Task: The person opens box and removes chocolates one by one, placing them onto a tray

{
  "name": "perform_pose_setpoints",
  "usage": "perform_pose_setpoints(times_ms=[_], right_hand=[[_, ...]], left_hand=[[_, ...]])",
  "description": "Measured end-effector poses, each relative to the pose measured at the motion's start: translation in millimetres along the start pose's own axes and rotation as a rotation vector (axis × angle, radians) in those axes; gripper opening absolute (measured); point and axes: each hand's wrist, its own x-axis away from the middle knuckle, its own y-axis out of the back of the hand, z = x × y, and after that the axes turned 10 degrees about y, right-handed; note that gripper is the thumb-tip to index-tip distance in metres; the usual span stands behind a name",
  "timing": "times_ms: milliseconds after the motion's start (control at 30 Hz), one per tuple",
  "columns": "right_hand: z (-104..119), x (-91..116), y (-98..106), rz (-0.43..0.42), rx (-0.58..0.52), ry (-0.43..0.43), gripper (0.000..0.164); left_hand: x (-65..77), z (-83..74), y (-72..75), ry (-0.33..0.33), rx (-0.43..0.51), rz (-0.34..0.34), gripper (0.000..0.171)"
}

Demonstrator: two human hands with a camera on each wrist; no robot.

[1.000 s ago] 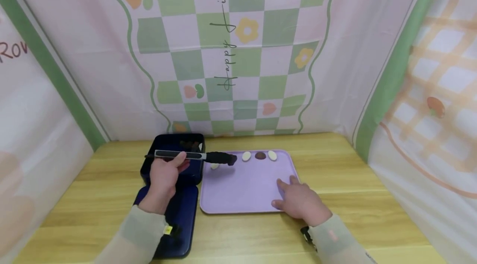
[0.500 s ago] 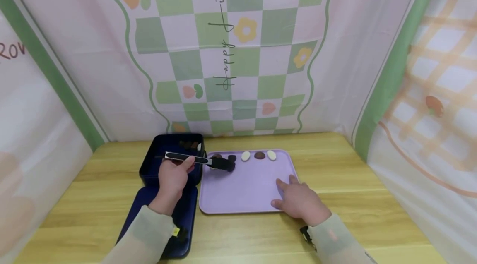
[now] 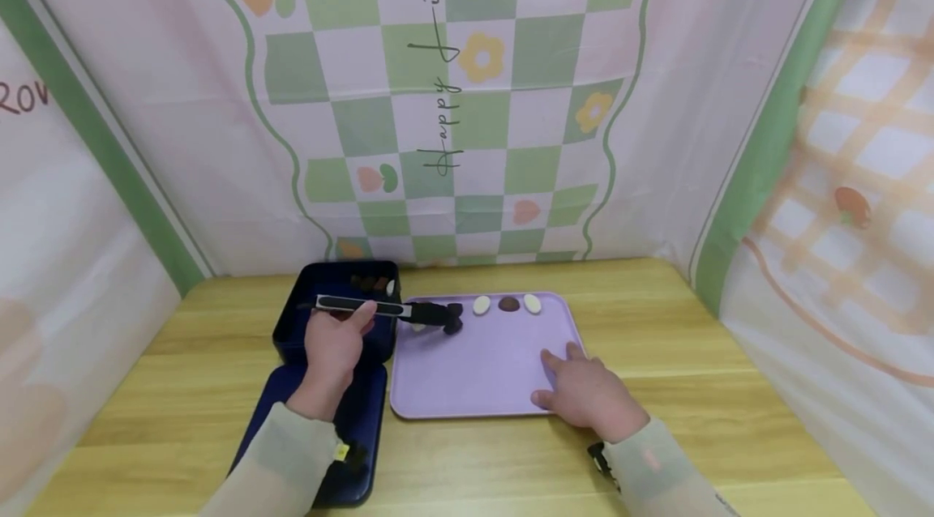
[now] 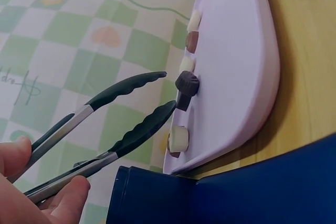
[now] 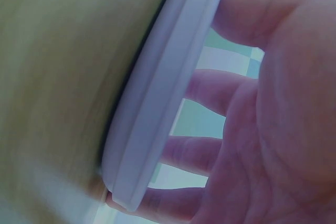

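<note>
My left hand (image 3: 332,351) holds black-and-silver tongs (image 3: 365,306), thumb on one arm and fingers on the other. In the left wrist view the tongs' arms stand apart with nothing between them. Just beyond their tips, a ridged dark chocolate (image 4: 188,83) sits beside a second dark chocolate (image 4: 183,102) on the lilac tray (image 3: 474,415). Along the tray's far edge lie a white oval piece (image 3: 481,305), a brown one (image 3: 508,304) and another white one (image 3: 532,304). My right hand (image 3: 591,391) rests on the tray's near right corner with its fingers spread.
A dark blue box (image 3: 288,326) stands left of the tray, with several small brown and white pieces at its far right corner. Its lid (image 3: 368,420) lies folded toward me, under my left forearm. A patterned cloth (image 3: 481,120) hangs behind the wooden table (image 3: 657,322).
My left hand has moved a little to the right with the tongs, then slightly back. A dark chocolate now lies at the tongs' tips, just nearer than the other dark one. My right hand stays put.
</note>
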Motion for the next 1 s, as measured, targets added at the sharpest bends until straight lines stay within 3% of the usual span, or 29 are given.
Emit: perform_pose_setpoints(times_ms=[267,400,533,667,900,1000], right_hand=[[0.0,0.7,1.5,0.002,0.0,-0.008,0.073],[0.3,0.6,1.8,0.005,-0.004,-0.007,0.073],[-0.4,0.2,1.0,0.005,-0.002,-0.009,0.073],[-0.6,0.3,1.5,0.0,0.006,-0.018,0.073],[0.4,-0.9,1.7,0.004,-0.004,-0.01,0.073],[0.7,-1.7,0.0,0.008,-0.008,-0.005,0.073]], left_hand=[[-4.5,-8.0,9.3,0.008,0.06,-0.019,0.028],[-16.0,-25.3,27.7,0.04,0.215,-0.123,0.034],[-28.3,-41.2,46.5,0.016,0.311,-0.249,0.047],[-36.2,-44.3,56.0,-0.021,0.251,-0.307,0.059],[-47.9,-28.9,59.3,-0.042,0.072,-0.353,0.069],[-51.6,-23.6,59.7,-0.032,0.047,-0.355,0.069]])
